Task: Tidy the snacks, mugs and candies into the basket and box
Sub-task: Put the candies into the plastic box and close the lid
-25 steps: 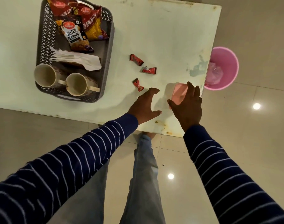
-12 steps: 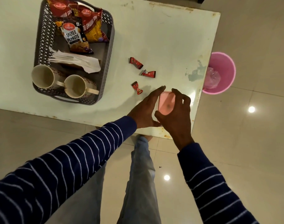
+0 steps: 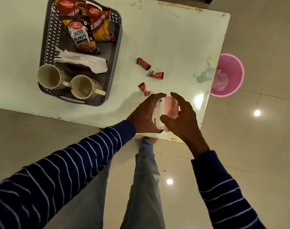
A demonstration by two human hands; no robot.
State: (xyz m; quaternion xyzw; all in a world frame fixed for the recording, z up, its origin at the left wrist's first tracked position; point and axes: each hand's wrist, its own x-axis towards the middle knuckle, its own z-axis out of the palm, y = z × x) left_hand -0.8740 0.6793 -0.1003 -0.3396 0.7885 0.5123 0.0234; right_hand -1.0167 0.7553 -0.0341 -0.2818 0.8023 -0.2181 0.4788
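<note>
Both hands hold a small pink box [image 3: 169,107] with a clear base above the table's near right corner. My left hand [image 3: 145,115] grips its left side and my right hand [image 3: 182,119] wraps its pink lid. Three red wrapped candies lie on the white table [image 3: 165,35]: one [image 3: 143,63] farthest, one [image 3: 156,74] in the middle, one [image 3: 144,89] just beyond my left fingers. The grey lattice basket [image 3: 115,66] at the left holds two cream mugs [image 3: 49,76] [image 3: 82,86], red snack packets [image 3: 94,25], a salted peanuts packet [image 3: 81,34] and white napkins [image 3: 85,62].
A pink bin [image 3: 231,70] with a plastic liner stands on the tiled floor beside the table's right edge. My legs are below the table's near edge.
My right hand lifted the pink box off the table's right side and brought it toward me and leftward. My left hand closed on it, so both hands hold it now.
</note>
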